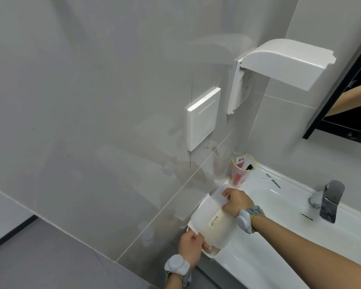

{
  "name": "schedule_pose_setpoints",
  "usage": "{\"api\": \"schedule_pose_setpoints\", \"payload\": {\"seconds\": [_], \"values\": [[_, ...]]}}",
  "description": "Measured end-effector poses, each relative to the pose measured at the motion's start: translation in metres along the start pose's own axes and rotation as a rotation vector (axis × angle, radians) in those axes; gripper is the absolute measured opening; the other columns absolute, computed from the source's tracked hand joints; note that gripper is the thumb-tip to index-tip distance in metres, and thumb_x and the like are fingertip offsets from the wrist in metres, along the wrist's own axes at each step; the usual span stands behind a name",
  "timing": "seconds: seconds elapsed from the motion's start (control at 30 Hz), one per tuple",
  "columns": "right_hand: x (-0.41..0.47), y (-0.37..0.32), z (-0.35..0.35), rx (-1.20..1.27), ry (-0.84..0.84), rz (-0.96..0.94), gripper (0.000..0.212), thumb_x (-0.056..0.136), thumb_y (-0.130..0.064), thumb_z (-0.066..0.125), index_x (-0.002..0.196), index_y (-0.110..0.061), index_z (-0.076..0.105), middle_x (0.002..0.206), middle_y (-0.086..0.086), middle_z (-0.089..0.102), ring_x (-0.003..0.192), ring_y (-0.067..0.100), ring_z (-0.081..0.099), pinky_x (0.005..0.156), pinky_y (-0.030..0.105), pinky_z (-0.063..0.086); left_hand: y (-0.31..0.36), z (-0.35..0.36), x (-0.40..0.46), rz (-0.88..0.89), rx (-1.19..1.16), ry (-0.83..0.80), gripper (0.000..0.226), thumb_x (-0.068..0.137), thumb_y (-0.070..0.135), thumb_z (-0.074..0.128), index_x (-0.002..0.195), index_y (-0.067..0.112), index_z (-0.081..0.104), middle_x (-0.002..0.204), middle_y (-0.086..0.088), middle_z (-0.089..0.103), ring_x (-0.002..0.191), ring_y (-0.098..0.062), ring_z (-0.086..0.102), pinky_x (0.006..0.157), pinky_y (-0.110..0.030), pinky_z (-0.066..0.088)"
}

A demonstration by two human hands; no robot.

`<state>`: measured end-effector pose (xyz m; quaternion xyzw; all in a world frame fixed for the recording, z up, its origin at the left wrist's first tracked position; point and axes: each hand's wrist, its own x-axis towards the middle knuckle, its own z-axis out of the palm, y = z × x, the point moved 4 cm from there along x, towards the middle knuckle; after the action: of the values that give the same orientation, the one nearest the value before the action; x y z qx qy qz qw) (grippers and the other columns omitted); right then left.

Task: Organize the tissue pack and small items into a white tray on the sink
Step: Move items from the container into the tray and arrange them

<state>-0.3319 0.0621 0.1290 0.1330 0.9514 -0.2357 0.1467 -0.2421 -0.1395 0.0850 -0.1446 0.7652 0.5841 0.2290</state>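
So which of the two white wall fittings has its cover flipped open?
The socket box, the one nearer the mirror: its splash cover is lifted up and juts out from the wall. The switch beside it is a flat closed plate.

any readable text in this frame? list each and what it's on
Tissue pack, held by the left hand and right hand: small label of Chinese characters, too blurred to read reliably.
Plastic cup: red Chinese print on its side and a red-on-white tag inside, both too blurred.
Nothing else carries text.

Tissue pack [214, 222] in tray [209, 254] on sink [258, 253], cup [241, 171] behind.
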Motion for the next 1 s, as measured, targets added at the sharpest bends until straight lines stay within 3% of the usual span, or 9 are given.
{"api": "schedule_pose_setpoints", "payload": {"seconds": [0.13,0.23,0.33,0.43,0.6,0.73,0.8,0.9,1.0], "values": [[0.003,0.0,0.01,0.018,-0.032,0.008,0.047,0.07,-0.022,0.063,0.117,-0.029,0.06,0.108,-0.005,0.061,0.095,0.018,0.059,0.078,0.025,0.048,-0.007,-0.008,-0.003,-0.015,0.08,0.003,0.025,0.083,0.013,0.057,0.059,0.014,0.057,0.053,0.0,0.069,0.051,-0.008,0.058,0.06,-0.021,0.046],[0.003,0.001,0.016,0.034,-0.04,0.012,0.045,0.07,-0.024,0.063,0.114,-0.03,0.06,0.1,-0.008,0.056,0.09,0.016,0.057,0.08,0.027,0.05,-0.012,-0.016,-0.002,0.004,0.071,0.067,0.014,0.077,0.017,0.062,0.063,0.015,0.058,0.059,-0.01,0.069,0.054,-0.012,0.058,0.061,-0.024,0.046],[0.003,0.001,0.02,0.046,-0.049,-0.005,0.038,0.067,-0.025,0.063,0.104,-0.033,0.06,0.098,-0.008,0.059,0.091,0.018,0.059,0.081,0.029,0.052,-0.013,-0.019,-0.006,0.034,-0.032,0.125,0.007,0.078,0.009,0.061,0.072,0.012,0.063,0.061,-0.013,0.064,0.057,-0.017,0.053,0.06,-0.027,0.043],[0.002,0.002,0.02,0.064,-0.034,-0.022,0.027,0.066,-0.025,0.062,0.092,-0.034,0.058,0.094,-0.007,0.062,0.088,0.019,0.061,0.08,0.031,0.053,-0.008,-0.015,-0.016,0.041,-0.176,0.126,0.013,0.086,0.003,0.058,0.082,0.012,0.066,0.063,-0.009,0.057,0.055,-0.019,0.043,0.05,-0.025,0.037],[-0.002,0.004,0.019,0.088,-0.028,-0.036,0.028,0.069,-0.023,0.06,0.095,-0.031,0.063,0.093,-0.008,0.063,0.088,0.018,0.061,0.08,0.032,0.053,-0.004,-0.012,-0.023,0.049,-0.366,0.146,0.01,0.09,0.005,0.061,0.096,0.012,0.066,0.079,-0.008,0.069,0.063,-0.015,0.055,0.045,-0.024,0.039],[-0.005,0.005,0.019,0.121,-0.027,-0.038,0.044,0.074,-0.022,0.062,0.119,-0.026,0.062,0.111,-0.003,0.065,0.101,0.019,0.06,0.085,0.026,0.048,0.004,-0.003,-0.023,0.052,-0.464,0.141,0.016,0.09,0.006,0.066,0.105,0.005,0.064,0.071,0.003,0.07,0.055,-0.002,0.061,0.048,-0.018,0.047],[-0.01,0.005,0.021,0.142,-0.036,-0.046,0.052,0.077,-0.025,0.064,0.129,-0.024,0.057,0.123,0.001,0.062,0.113,0.02,0.058,0.092,0.027,0.046,0.005,0.0,-0.022,0.033,-0.486,0.144,0.021,0.088,0.004,0.067,0.108,0.005,0.062,0.076,-0.001,0.072,0.052,-0.001,0.061,0.047,-0.017,0.047],[-0.024,0.006,0.023,0.159,0.0,-0.086,0.051,0.081,-0.031,0.064,0.131,-0.024,0.055,0.133,0.003,0.053,0.124,0.024,0.048,0.101,0.031,0.041,0.004,0.002,-0.021,0.021,-0.504,0.168,0.025,0.087,0.003,0.069,0.11,0.005,0.062,0.085,-0.008,0.074,0.054,-0.003,0.061,0.049,-0.016,0.047],[-0.046,0.007,0.028,0.208,0.1,-0.148,0.042,0.082,-0.029,0.064,0.124,-0.024,0.058,0.13,0.0,0.052,0.124,0.022,0.045,0.101,0.029,0.038,0.004,0.003,-0.017,0.014,-0.512,0.174,0.017,0.087,0.003,0.069,0.103,0.003,0.064,0.072,-0.004,0.069,0.051,-0.002,0.059,0.047,-0.015,0.045]]}}
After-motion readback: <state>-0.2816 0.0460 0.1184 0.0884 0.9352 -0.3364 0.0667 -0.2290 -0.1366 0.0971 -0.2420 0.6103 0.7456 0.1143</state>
